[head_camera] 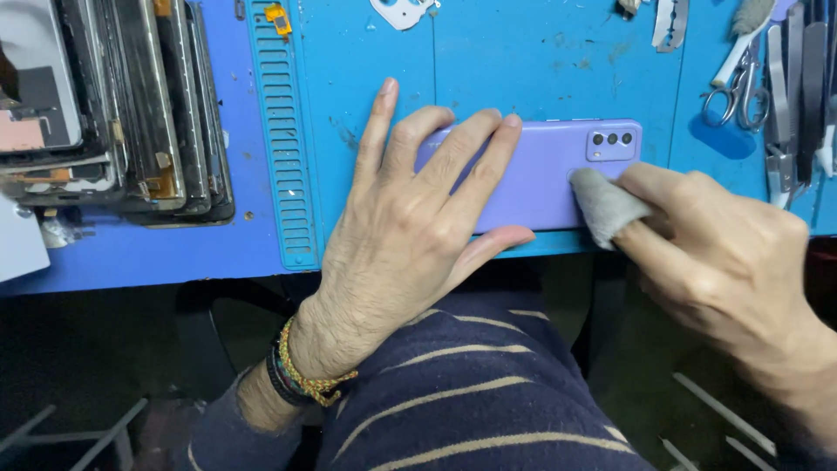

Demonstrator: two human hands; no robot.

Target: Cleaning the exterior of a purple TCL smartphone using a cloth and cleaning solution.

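Observation:
A lilac smartphone (545,170) lies back-up on a blue work mat (523,70), its camera cluster toward the right end. My left hand (410,227) rests flat on the phone's left half, fingers spread, pinning it down. My right hand (724,253) grips a small grey cloth (602,205) wrapped over a fingertip and presses it on the phone's back just below the cameras.
A stack of dismantled phone screens and frames (113,105) sits at the left on the blue table. Scissors (741,92), tweezers and other metal tools (798,87) lie at the right. A slotted teal strip (283,131) edges the mat. Small parts lie at the mat's top.

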